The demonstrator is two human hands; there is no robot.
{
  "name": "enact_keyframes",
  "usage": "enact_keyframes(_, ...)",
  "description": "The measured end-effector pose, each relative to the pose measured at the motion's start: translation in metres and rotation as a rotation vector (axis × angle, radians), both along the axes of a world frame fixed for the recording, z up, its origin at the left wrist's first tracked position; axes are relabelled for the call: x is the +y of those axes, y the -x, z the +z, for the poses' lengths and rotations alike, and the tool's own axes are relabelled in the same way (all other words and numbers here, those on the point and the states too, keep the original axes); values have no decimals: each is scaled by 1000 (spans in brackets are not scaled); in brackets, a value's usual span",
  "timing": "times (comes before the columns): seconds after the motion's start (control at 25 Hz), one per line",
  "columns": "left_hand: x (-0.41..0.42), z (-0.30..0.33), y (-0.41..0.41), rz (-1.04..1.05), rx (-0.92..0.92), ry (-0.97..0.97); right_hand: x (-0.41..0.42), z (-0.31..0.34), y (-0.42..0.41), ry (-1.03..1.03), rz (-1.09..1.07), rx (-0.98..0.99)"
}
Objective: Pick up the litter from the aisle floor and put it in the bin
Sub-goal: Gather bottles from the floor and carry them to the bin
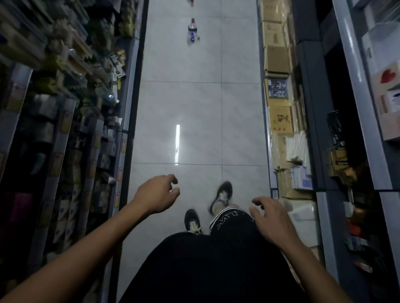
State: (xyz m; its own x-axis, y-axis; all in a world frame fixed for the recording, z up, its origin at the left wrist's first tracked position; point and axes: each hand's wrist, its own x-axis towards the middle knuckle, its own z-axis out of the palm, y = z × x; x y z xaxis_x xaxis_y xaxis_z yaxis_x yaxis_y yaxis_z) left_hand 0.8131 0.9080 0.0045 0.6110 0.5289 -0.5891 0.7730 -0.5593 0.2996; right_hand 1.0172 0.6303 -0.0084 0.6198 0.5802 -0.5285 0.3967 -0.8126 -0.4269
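A clear plastic bottle [192, 31] with a red cap and a blue label lies on the pale tiled aisle floor, far ahead near the top of the view. A second red-tipped item [191, 1] shows at the very top edge, mostly cut off. My left hand [157, 193] hangs in front of me over the floor, fingers loosely curled, holding nothing. My right hand [269, 218] hovers above my right thigh, fingers loosely bent and empty. Both hands are far from the bottle. No bin is in view.
Stocked shelves [71, 121] line the left side of the narrow aisle. Stacked cardboard boxes [278, 64] and grey shelving [346, 108] line the right. My feet in dark sneakers [221, 195] stand on the tiles, the right one forward and blurred.
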Motion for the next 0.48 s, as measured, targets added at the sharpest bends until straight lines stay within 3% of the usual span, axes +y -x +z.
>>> enact_keyframes(0.28,106,-7,-141,53,14,-6,112,-15,-137,-32,1,30)
enact_keyframes(0.48,156,-8,-199,129,33,27,222,-9,-239,-62,109,28)
